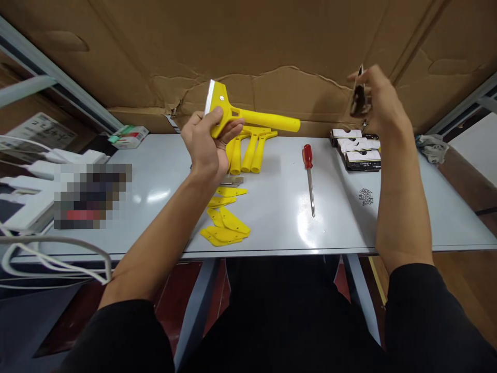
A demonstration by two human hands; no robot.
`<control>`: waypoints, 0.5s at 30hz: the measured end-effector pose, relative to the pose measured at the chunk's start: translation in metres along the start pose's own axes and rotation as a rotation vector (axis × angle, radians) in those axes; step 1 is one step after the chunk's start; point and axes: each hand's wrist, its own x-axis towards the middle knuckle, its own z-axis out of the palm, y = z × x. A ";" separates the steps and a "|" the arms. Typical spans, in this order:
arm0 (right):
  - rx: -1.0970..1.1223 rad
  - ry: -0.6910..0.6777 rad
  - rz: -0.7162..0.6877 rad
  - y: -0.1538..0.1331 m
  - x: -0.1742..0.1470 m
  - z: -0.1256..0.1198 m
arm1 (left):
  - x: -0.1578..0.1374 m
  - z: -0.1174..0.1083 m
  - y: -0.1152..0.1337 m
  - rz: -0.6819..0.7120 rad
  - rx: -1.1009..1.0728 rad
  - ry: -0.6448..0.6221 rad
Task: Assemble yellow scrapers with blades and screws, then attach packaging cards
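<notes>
In my left hand (pixel 207 140) is a yellow scraper (pixel 267 119), its head between thumb and fingers. A metal blade edge faces left, and the handle points right. My right hand (pixel 382 98) is raised at the back right with its fingers round a small dark card sleeve (pixel 359 101), partly blurred. Below that hand lie several black-and-white card sleeves (pixel 363 158) in an overlapping row. Several yellow scraper handles (pixel 248 155) rest behind my left hand. Flat yellow plates (pixel 229 228) lie nearer the front edge, with thin metal blades (pixel 233 181) partly hidden by my wrist.
A red-handled screwdriver (pixel 308 158) lies mid-table, and a small heap of screws (pixel 365 197) is to its right. White power strips and cables (pixel 34 207) crowd the left side, near a small box (pixel 132 137). Cardboard (pixel 272 41) walls the back. A plastic bag (pixel 433 147) sits far right.
</notes>
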 end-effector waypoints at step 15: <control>0.692 -0.094 -0.408 -0.045 -0.023 0.068 | 0.001 0.005 0.003 -0.267 -0.224 0.000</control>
